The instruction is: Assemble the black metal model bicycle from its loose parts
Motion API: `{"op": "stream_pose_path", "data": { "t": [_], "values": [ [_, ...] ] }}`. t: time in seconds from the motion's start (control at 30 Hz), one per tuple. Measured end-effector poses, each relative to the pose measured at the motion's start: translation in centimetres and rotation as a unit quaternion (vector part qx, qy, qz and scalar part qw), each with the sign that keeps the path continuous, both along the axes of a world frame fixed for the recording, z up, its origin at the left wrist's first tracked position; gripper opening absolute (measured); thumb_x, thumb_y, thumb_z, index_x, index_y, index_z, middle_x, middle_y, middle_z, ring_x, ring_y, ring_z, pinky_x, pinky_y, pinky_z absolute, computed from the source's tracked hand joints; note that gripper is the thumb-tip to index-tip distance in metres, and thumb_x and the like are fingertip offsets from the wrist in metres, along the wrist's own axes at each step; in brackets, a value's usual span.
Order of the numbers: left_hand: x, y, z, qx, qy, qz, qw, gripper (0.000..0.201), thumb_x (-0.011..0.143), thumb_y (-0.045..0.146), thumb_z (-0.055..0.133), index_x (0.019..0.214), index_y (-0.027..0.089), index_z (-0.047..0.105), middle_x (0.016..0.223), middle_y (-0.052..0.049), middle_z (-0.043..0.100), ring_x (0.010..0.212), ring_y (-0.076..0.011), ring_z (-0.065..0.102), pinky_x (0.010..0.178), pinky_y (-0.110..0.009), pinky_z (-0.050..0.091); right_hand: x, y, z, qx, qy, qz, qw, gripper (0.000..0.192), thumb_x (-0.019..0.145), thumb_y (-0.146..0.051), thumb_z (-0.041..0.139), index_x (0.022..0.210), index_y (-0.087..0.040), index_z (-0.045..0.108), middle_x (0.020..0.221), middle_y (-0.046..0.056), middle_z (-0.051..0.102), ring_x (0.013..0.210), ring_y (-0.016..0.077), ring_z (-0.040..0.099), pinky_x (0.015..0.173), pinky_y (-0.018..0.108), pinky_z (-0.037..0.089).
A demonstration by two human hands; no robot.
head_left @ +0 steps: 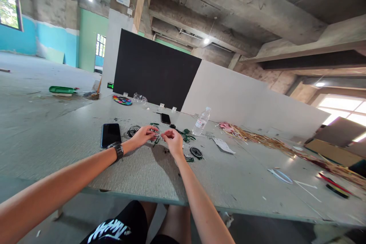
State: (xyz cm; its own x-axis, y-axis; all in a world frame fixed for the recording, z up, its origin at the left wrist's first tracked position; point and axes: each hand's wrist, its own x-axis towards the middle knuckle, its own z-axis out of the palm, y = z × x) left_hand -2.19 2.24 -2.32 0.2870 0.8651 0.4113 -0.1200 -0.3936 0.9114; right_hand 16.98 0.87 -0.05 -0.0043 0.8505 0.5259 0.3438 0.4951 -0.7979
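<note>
My left hand (145,134) and my right hand (172,140) meet above the middle of the table, their fingertips almost touching. Both are closed in a pinch around small silvery bits, too tiny to name. Right by the left fingertips is a small spoked wheel (155,128), partly covered by them; I cannot tell whether it is held. A thin dark green part (156,142) shows just below the fingers. Another spoked wheel (133,131) lies left of my left hand. To the right of my right hand are a green model bicycle frame (186,136) and a black wheel (196,152).
A blue-edged phone (111,135) lies at left, and a second black phone (165,118) lies behind my hands. A water bottle (201,121) stands beyond the parts, near a paper sheet (223,145). Wood strips (257,143) line the right back edge; a paint palette (122,100) sits back left.
</note>
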Motion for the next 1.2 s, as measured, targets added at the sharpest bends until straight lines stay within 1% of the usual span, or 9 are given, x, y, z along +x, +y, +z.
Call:
{"op": "stream_pose_path", "data": {
  "t": [0.17, 0.27, 0.37, 0.5, 0.77, 0.83, 0.93, 1.1, 1.2],
  "values": [
    [0.0, 0.1, -0.2, -0.015, -0.016, -0.007, 1.0, 0.041, 0.084, 0.04, 0.074, 0.113, 0.012, 0.066, 0.085, -0.008, 0.075, 0.078, -0.018, 0.071, 0.081, -0.035, 0.057, 0.0, 0.0, 0.1, 0.001, -0.01, -0.013, 1.0, 0.029, 0.072, -0.044, 0.076, 0.079, -0.02, 0.062, 0.078, 0.007, 0.074, 0.071, 0.0218, 0.07, 0.068, 0.032, 0.054],
    [0.1, 0.0, -0.1, -0.044, -0.041, -0.014, 0.998, 0.04, 0.083, 0.036, 0.075, 0.113, 0.012, 0.066, 0.09, -0.009, 0.075, 0.082, -0.0179, 0.072, 0.085, -0.036, 0.058, 0.0, -0.1, 0.1, 0.001, -0.012, -0.011, 1.0, 0.027, 0.071, -0.042, 0.076, 0.078, -0.02, 0.062, 0.079, 0.006, 0.074, 0.072, 0.021, 0.069, 0.069, 0.031, 0.053],
    [0.1, -0.2, 0.2, -0.061, -0.06, -0.01, 0.996, 0.038, 0.083, 0.034, 0.076, 0.111, 0.012, 0.066, 0.089, -0.008, 0.075, 0.083, -0.0181, 0.073, 0.087, -0.037, 0.058, 0.0, -0.2, 0.2, 0.0, -0.011, -0.008, 1.0, 0.026, 0.071, -0.041, 0.076, 0.077, -0.02, 0.061, 0.079, 0.006, 0.073, 0.072, 0.0204, 0.068, 0.069, 0.031, 0.053],
    [0.2, -0.5, 0.5, -0.067, -0.067, -0.013, 0.995, 0.037, 0.084, 0.037, 0.075, 0.109, 0.012, 0.068, 0.089, -0.008, 0.075, 0.083, -0.0181, 0.074, 0.089, -0.038, 0.058, -0.1, -0.3, 0.3, 0.012, -0.017, -0.014, 1.0, 0.028, 0.07, -0.043, 0.077, 0.075, -0.02, 0.061, 0.076, 0.004, 0.072, 0.07, 0.0199, 0.067, 0.07, 0.03, 0.052],
    [0.1, -0.8, 0.6, -0.05, -0.049, -0.01, 0.997, 0.048, 0.078, 0.043, 0.08, 0.112, 0.011, 0.068, 0.089, -0.01, 0.077, 0.084, -0.0207, 0.074, 0.088, -0.039, 0.058, 0.0, -0.1, 0.1, 0.016, -0.03, -0.004, 0.999, 0.028, 0.072, -0.044, 0.076, 0.077, -0.02, 0.063, 0.077, 0.005, 0.072, 0.071, 0.0203, 0.067, 0.071, 0.031, 0.053],
    [0.0, -0.8, 0.9, -0.038, -0.037, -0.003, 0.999, 0.047, 0.079, 0.044, 0.078, 0.111, 0.011, 0.068, 0.09, -0.01, 0.077, 0.086, -0.0217, 0.074, 0.088, -0.038, 0.058, 0.0, 0.0, 0.1, 0.007, -0.041, 0.005, 0.999, 0.028, 0.075, -0.046, 0.074, 0.082, -0.019, 0.067, 0.081, 0.006, 0.074, 0.074, 0.0209, 0.068, 0.072, 0.032, 0.053],
    [-0.2, -0.9, 1.3, -0.013, -0.012, 0.014, 1.0, 0.045, 0.08, 0.044, 0.076, 0.11, 0.011, 0.068, 0.091, -0.011, 0.077, 0.087, -0.0231, 0.074, 0.086, -0.038, 0.057, 0.1, 0.2, -0.1, -0.027, -0.059, 0.025, 0.998, 0.034, 0.081, -0.051, 0.068, 0.088, -0.018, 0.073, 0.083, 0.008, 0.075, 0.076, 0.0218, 0.068, 0.068, 0.031, 0.053],
    [-0.3, -1.0, 1.3, 0.02, 0.017, 0.039, 0.999, 0.041, 0.082, 0.042, 0.073, 0.108, 0.012, 0.069, 0.09, -0.011, 0.077, 0.084, -0.0231, 0.073, 0.082, -0.038, 0.057, 0.3, 0.5, -0.5, -0.092, -0.074, 0.079, 0.99, 0.043, 0.082, -0.057, 0.064, 0.087, -0.016, 0.076, 0.078, 0.007, 0.075, 0.068, 0.0195, 0.066, 0.058, 0.027, 0.048],
    [-0.1, -1.0, 1.1, 0.025, 0.025, 0.037, 0.999, 0.036, 0.083, 0.04, 0.073, 0.106, 0.013, 0.069, 0.089, -0.01, 0.076, 0.08, -0.0213, 0.072, 0.079, -0.036, 0.057, 0.3, 0.6, -0.8, -0.109, -0.061, 0.084, 0.989, 0.044, 0.079, -0.059, 0.066, 0.083, -0.017, 0.075, 0.076, 0.006, 0.075, 0.063, 0.0179, 0.064, 0.056, 0.026, 0.046]
  ]
}}
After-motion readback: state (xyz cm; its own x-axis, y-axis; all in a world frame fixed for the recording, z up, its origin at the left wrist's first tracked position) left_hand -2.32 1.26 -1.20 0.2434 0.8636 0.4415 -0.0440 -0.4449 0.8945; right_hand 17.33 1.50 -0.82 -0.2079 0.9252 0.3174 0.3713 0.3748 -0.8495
